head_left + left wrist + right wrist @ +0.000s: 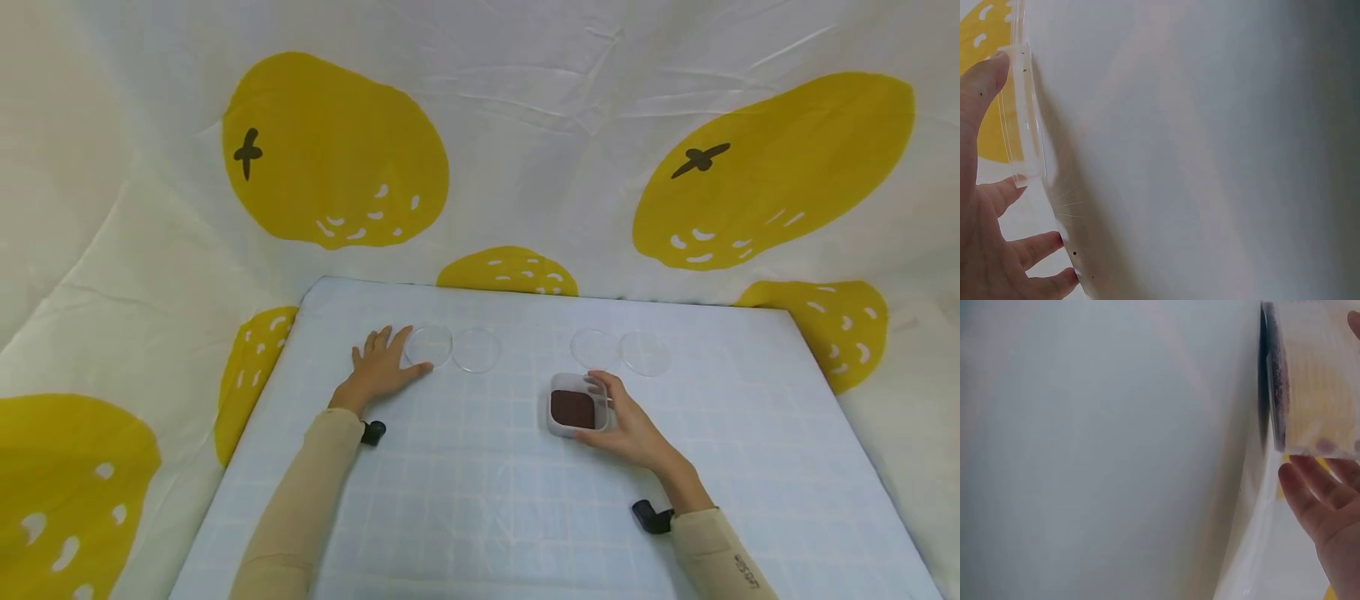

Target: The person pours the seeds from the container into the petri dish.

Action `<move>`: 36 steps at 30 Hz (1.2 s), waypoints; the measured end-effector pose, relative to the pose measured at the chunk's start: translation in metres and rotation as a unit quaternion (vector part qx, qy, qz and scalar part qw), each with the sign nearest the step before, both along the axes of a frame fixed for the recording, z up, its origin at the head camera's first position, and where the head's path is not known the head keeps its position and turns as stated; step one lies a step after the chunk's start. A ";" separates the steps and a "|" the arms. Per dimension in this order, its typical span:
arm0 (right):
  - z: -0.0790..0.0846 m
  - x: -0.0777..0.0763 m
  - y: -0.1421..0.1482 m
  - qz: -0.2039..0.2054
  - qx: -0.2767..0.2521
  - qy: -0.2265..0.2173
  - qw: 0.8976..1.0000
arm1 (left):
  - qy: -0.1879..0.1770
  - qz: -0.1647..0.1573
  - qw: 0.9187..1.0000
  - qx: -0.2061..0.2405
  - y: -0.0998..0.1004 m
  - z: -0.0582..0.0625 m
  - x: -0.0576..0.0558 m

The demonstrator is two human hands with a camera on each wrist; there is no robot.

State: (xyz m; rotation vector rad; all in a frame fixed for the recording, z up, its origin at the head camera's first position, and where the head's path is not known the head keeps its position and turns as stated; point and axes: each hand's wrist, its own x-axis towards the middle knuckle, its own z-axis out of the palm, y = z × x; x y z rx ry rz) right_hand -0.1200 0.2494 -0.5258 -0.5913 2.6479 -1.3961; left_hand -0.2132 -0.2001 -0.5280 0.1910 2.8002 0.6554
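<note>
Right hand [633, 429] grips a small square box [567, 382], thumb on the near side, fingers round the far side. The box is translucent and round-cornered, its inside dark brown, on or just above the pale blue cloth [465, 475]. Two clear round dishes [645, 353] lie beyond. Left hand [378, 371] is spread wide, thumb and forefinger at the edges of another clear dish [429, 347].

Container [562, 431]: translucent white; contents [573, 409], dark brown. Round dishes [477, 350]: clear. Counter [465, 500]: pale blue, faint white grid. Backdrop [525, 158]: white, yellow fruit shapes [337, 150], white-flecked. Sleeves [307, 492]: beige.
</note>
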 end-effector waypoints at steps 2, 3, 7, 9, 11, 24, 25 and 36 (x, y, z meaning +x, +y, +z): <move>0.000 -0.001 -0.001 -0.004 -0.001 0.005 1.000 | -0.002 -0.001 1.000 -0.001 0.001 0.000 0.000; 0.001 -0.001 -0.002 -0.005 -0.001 0.007 1.000 | -0.003 0.000 1.000 -0.002 0.001 0.000 -0.001; 0.003 -0.004 -0.007 -0.011 0.002 0.014 1.000 | -0.008 0.002 1.000 -0.007 0.001 0.000 0.000; 0.004 -0.006 -0.009 -0.012 0.003 0.016 1.000 | -0.007 0.002 1.000 -0.006 0.001 0.000 0.000; 0.007 -0.008 -0.012 -0.013 0.005 0.021 1.000 | -0.004 0.001 1.000 -0.002 0.001 -0.001 -0.001; 0.028 -0.031 -0.032 -0.005 -0.003 0.060 0.998 | 0.000 0.001 1.000 0.003 -0.001 -0.005 -0.002; 0.030 -0.033 -0.034 -0.004 -0.004 0.062 0.998 | 0.000 0.001 1.000 0.002 -0.001 -0.005 -0.002; 0.044 -0.057 -0.053 0.031 0.011 0.102 0.994 | -0.001 0.002 1.000 0.003 0.002 0.002 0.000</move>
